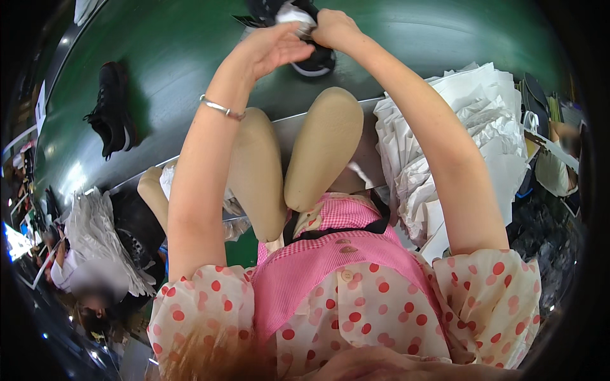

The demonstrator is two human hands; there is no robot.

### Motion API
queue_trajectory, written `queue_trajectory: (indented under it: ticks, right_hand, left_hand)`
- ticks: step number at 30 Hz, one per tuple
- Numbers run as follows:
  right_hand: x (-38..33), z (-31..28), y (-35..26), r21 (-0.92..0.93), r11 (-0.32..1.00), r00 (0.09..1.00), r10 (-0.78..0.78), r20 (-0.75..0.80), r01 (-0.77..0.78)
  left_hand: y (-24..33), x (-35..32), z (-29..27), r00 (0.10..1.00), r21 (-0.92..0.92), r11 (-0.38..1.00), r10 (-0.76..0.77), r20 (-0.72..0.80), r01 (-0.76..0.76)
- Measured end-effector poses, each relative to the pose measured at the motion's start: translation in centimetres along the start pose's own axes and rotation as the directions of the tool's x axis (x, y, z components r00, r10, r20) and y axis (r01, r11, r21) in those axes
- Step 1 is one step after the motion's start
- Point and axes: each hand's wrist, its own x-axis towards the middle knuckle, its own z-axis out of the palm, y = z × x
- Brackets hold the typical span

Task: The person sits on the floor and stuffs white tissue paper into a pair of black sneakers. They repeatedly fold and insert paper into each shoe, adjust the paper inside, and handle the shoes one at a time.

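At the far edge of the view a black shoe [316,64] with a white sole edge lies on the green tabletop, partly cut off by the frame. White paper [296,15] shows in its opening. My right hand [335,30] is closed at the right side of the shoe, gripping it by the opening; its fingertips are hidden. My left hand [274,49] is beside the paper and the shoe, palm turned inward and fingers stretched out. It appears to hold nothing. Another black shoe [112,109] lies apart on the left of the table.
A thick stack of crumpled white paper [451,140] sits to the right, below my right forearm. More pale sheets [98,235] are piled at the lower left. The green tabletop [190,47] has a metal edge near my knees. Other people are partly visible at both sides.
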Motion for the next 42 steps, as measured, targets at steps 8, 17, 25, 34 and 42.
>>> queue_trajectory:
  ticks: [8,17,25,34,42]
  right_hand:
    - [-2.6,0.4,2.6,0.171,0.984,0.947,0.001,-0.322,0.057]
    - [-1.8,2.8,-1.5,0.958,-0.062,0.928,0.236,0.288,-0.281]
    - [1.1,7.3,-3.4,0.901,-0.435,0.894,0.404,0.193,0.002]
    - [2.2,6.8,-3.7,0.833,-0.551,0.883,0.367,0.292,-0.046]
    - [3.6,8.1,-0.2,0.902,-0.433,0.908,0.379,0.179,0.003]
  left_hand:
    - [-0.2,-0.8,-1.3,0.614,0.945,0.255,0.786,-0.077,-0.208]
    - [2.5,2.7,-1.3,0.708,0.933,-0.054,0.636,0.306,-0.355]
    - [0.5,4.7,-3.9,0.670,0.928,0.084,0.716,0.196,-0.362]
    - [2.6,-4.7,-10.9,0.668,0.957,0.163,0.743,0.040,-0.239]
    - [3.2,-18.6,-40.7,0.049,0.668,0.357,0.860,-0.508,0.653]
